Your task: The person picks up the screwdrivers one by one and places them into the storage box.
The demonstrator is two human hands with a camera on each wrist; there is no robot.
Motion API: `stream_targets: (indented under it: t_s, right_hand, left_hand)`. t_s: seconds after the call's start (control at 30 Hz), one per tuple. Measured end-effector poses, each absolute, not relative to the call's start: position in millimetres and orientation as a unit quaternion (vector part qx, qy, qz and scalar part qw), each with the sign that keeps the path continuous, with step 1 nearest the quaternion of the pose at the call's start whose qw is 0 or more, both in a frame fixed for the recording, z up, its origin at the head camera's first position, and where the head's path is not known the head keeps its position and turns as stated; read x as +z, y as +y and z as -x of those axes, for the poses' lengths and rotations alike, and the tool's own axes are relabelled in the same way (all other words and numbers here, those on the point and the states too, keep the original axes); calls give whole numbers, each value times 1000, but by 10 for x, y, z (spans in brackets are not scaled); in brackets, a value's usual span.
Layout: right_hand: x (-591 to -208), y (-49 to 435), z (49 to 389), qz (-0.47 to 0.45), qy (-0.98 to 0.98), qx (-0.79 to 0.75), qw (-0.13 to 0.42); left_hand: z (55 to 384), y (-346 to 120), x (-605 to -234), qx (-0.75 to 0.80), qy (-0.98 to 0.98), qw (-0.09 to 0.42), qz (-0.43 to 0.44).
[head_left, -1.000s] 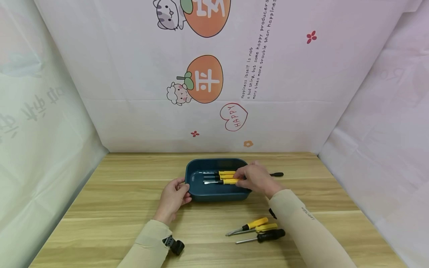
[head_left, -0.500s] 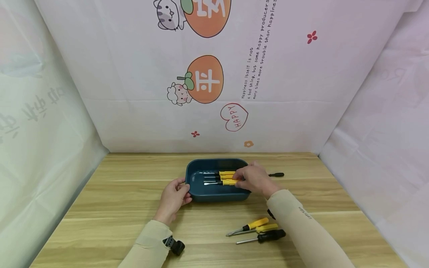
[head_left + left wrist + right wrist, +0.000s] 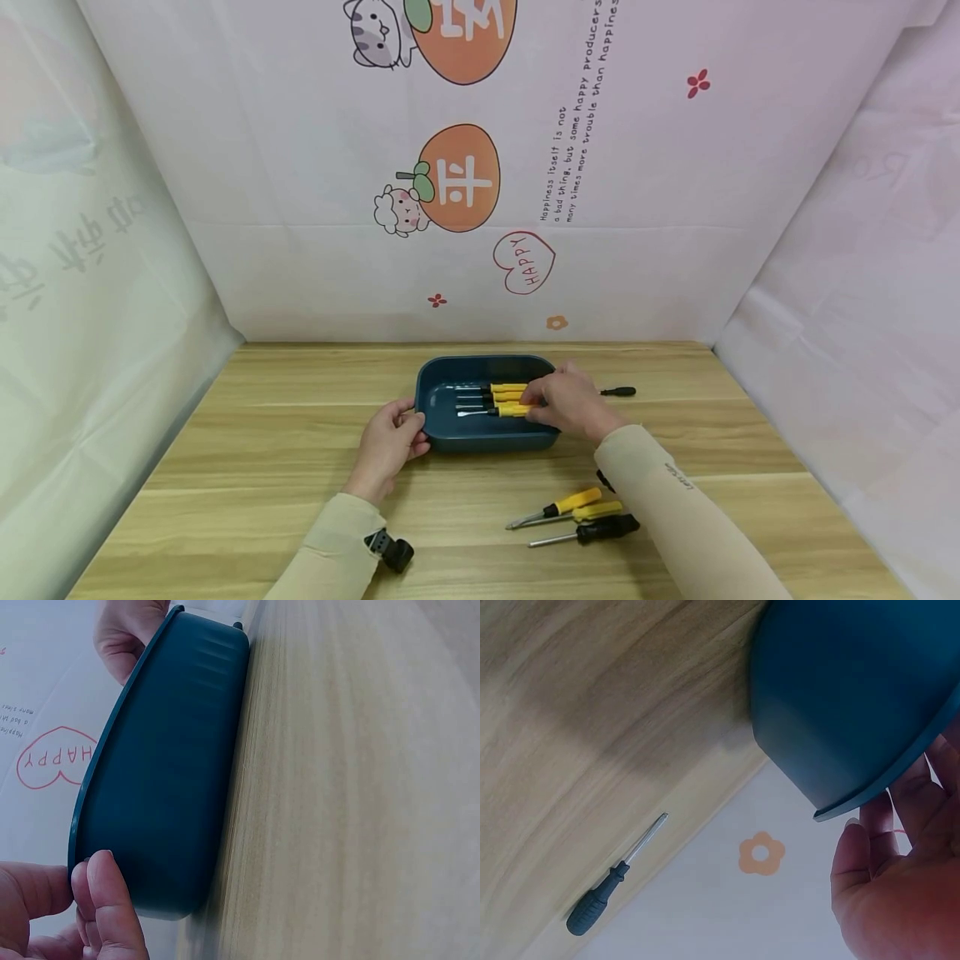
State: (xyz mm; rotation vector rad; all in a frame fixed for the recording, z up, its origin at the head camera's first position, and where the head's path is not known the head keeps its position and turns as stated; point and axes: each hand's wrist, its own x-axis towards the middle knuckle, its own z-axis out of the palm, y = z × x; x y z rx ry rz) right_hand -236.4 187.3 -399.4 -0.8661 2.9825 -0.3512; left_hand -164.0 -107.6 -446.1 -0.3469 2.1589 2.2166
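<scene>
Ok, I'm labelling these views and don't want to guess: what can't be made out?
Head: handle ends of the yellow screwdrivers in the blue box, behind the right hand.
Right wrist: whether the fingers grip anything; the blue box hides some tips.
Left wrist: the blue box's contents, behind its wall.
Head: rest of the right sleeve, cut off by the bottom edge.

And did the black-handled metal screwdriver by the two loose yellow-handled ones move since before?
No, that screwdriver stayed put compared with the red printed heart on the white backdrop.
</scene>
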Motion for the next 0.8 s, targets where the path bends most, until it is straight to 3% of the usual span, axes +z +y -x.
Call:
stream_targets:
  t_s: [0.8]
  right_hand:
    - [-4042, 1866, 2375, 266, 958, -103, 8]
  left_hand:
    - [1631, -1073, -4456, 712, 693, 14, 112]
